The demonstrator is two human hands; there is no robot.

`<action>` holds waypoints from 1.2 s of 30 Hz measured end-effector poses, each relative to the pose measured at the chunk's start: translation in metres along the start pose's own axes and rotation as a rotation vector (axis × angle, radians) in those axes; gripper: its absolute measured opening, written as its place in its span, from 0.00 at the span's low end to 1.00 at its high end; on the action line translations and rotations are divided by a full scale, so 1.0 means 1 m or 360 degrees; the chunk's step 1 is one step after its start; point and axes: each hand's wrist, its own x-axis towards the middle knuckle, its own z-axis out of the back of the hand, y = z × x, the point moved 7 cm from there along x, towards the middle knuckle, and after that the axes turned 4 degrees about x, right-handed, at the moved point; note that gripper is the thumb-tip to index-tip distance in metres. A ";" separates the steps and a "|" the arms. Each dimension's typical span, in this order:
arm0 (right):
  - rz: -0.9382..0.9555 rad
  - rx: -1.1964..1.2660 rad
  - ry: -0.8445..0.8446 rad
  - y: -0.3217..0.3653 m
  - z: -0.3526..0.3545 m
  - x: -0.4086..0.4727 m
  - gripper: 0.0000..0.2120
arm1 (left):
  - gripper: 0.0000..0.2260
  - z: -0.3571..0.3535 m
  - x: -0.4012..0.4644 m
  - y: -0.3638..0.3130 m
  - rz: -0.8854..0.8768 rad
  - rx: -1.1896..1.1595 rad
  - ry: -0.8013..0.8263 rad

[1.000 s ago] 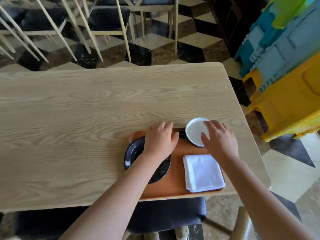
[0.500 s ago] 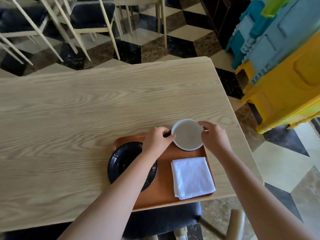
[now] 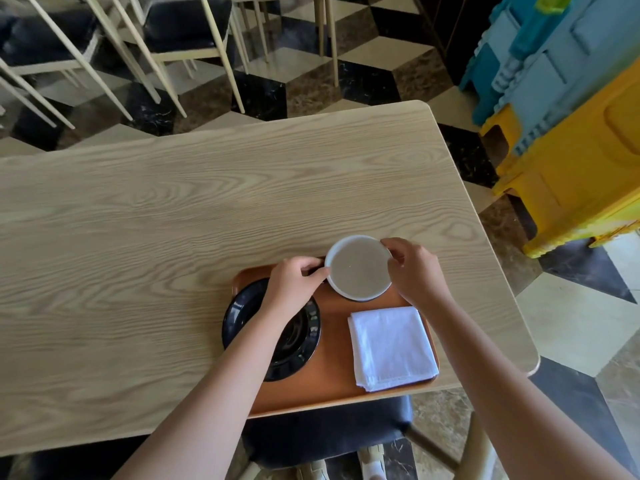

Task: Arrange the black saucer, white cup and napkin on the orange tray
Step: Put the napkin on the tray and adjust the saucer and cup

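Observation:
The orange tray (image 3: 332, 386) lies at the near edge of the wooden table. On its left half sits the black saucer (image 3: 239, 313), partly hidden under my left forearm. A folded white napkin (image 3: 391, 348) rests on the tray's right half. The white cup (image 3: 358, 268) stands at the tray's far edge, seen from above. My left hand (image 3: 291, 284) grips the cup's left side, where a dark handle shows. My right hand (image 3: 412, 268) pinches the cup's right rim.
The wooden table (image 3: 173, 237) stretches to the left and back. A dark chair seat (image 3: 329, 434) sits below the tray. Stacked blue and yellow plastic crates (image 3: 571, 126) stand at the right. Chairs (image 3: 166, 39) crowd the tiled floor behind.
My left hand left the saucer and took the cup's left side. My right hand shifted from covering the cup to pinching its rim. The view moved slightly.

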 end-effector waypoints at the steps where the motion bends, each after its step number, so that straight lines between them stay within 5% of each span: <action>1: 0.0002 0.0003 0.0000 -0.001 0.000 0.000 0.20 | 0.11 0.000 0.000 0.000 0.0001 -0.0005 -0.0001; 5: -0.0002 0.0007 -0.0018 -0.003 0.003 -0.004 0.17 | 0.15 -0.001 -0.003 -0.001 -0.0022 0.0068 -0.0007; 10: 0.0264 -0.0104 -0.0214 -0.011 0.023 -0.049 0.13 | 0.13 0.017 -0.053 -0.013 -0.0450 0.0244 -0.0619; 15: 0.0737 -0.0727 -0.0104 -0.044 0.000 -0.112 0.20 | 0.17 -0.065 -0.119 -0.024 -0.1032 0.0560 -0.0296; 21: 0.0577 -0.0972 0.0174 -0.081 -0.028 -0.123 0.26 | 0.23 -0.127 -0.127 -0.002 -0.0793 0.1008 0.0072; 36: 0.0551 -0.1024 0.0158 -0.067 -0.058 -0.131 0.28 | 0.24 -0.107 -0.126 0.022 -0.0789 0.1161 0.0076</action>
